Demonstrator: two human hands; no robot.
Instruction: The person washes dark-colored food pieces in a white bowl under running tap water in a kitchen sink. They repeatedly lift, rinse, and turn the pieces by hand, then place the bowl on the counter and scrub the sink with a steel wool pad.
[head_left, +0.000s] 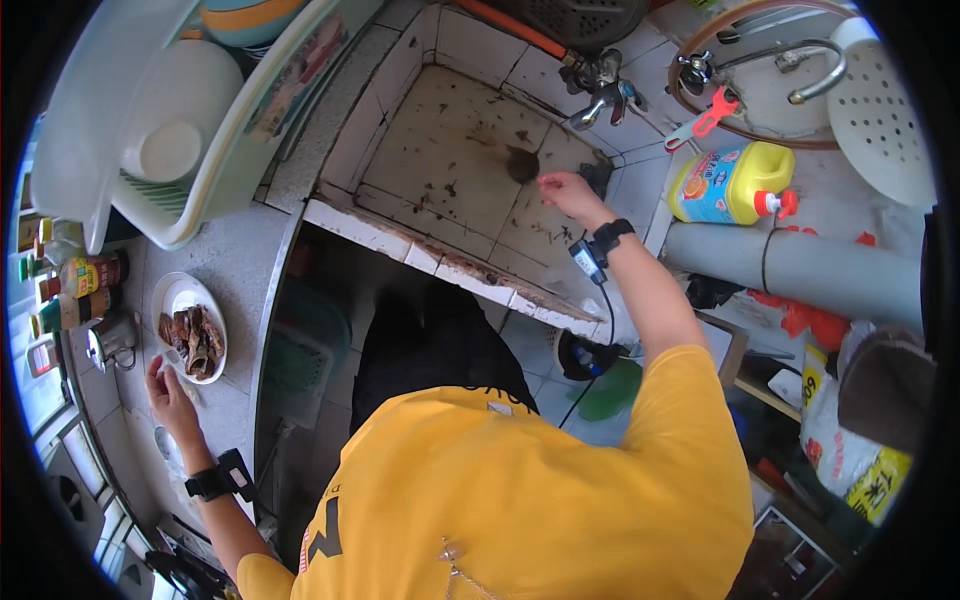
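Over the right part of a tiled sink basin (465, 187), my right hand (566, 196) is held with its fingers bent together; whether it holds anything is hard to tell. Just beyond its fingertips lies a dark round drain or strainer (523, 164), with wet food scraps scattered on the tiles. My left hand (171, 397) is above the counter at the left, thumb and fingers near a small clear thing, perhaps plastic, at the plate's edge. Browned pieces of food, perhaps fish (196, 341), lie on the white oval plate (222, 371) beside it.
A dish rack (217, 150) with bowls stands at the upper left, near bottles of seasoning (86, 277). Metal taps (600, 94) jut over the basin. Right of it are a yellow detergent bottle (750, 180), a red-ended peeler (705, 124) and a grey pipe (825, 266). A cable hangs from my right wristband.
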